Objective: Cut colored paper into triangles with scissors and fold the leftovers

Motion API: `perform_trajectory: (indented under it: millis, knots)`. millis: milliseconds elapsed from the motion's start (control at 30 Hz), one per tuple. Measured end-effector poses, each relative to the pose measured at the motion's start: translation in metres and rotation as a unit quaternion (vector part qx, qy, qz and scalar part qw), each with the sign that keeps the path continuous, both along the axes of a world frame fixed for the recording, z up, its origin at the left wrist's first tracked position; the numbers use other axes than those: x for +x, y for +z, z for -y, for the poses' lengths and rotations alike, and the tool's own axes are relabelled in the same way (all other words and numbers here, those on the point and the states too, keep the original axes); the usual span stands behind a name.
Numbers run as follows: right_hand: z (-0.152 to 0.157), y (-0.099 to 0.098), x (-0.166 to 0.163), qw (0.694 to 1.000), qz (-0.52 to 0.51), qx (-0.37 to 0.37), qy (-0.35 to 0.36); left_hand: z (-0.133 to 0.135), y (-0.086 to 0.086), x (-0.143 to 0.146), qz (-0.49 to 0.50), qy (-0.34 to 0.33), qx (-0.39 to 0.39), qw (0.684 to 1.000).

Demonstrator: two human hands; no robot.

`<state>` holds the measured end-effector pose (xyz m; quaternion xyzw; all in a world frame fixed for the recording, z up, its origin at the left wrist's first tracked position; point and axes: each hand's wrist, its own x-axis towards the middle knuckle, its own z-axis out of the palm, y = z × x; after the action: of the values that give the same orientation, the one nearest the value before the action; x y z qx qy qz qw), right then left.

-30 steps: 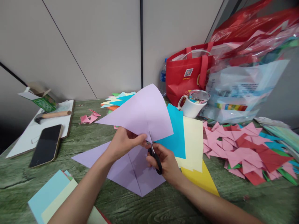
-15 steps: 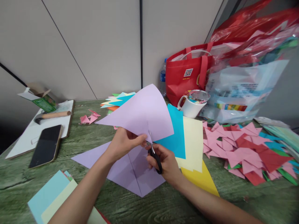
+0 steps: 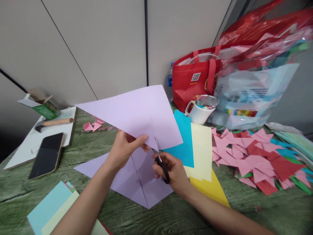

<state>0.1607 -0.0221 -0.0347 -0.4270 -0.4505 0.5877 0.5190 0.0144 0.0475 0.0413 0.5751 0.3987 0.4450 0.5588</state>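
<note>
"Two bare hands are busy; what has each got?"

"The left hand [image 3: 124, 147] is closed in a pinch, thumb in front, on the lower edge of a raised lilac paper sheet [image 3: 137, 112]. The right hand [image 3: 174, 171] is curled round black-handled metal scissors [image 3: 165, 171], one blade in front of that edge."

"Are the blades parted?"

"A little, I think; fingers and paper partly hide them."

"And the raised sheet's place?"

"Above a flat, creased lilac paper sheet [image 3: 126, 179] on the green wood-grain table [image 3: 127, 220]."

"What surrounds that flat sheet?"

"Right of it, a bright-blue paper sheet [image 3: 184, 143] overlaps a cream one [image 3: 202, 153]; farther right, a heap of pointed pink and red paper shapes [image 3: 244, 150]. Left of it, a black rectangular phone [image 3: 47, 155]."
</note>
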Motion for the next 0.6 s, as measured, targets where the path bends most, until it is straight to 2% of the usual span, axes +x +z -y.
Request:
perform_trajectory:
  millis: [133,333,600]
  knots:
    - [0.0005,0.0033,-0.0007,1.0,-0.024,-0.005,0.0,0.0016,0.0037,-0.0009,-0.059,0.007,0.02,0.998]
    - [-0.0008,0.0048,-0.0004,0.999,-0.031,-0.008,-0.016,0.0044,0.0045,-0.0002,-0.083,-0.018,0.015,0.996]
    - [-0.0013,0.0029,-0.0013,0.999,-0.047,-0.004,-0.014,0.0042,0.0016,-0.0021,-0.108,-0.019,0.024,0.994]
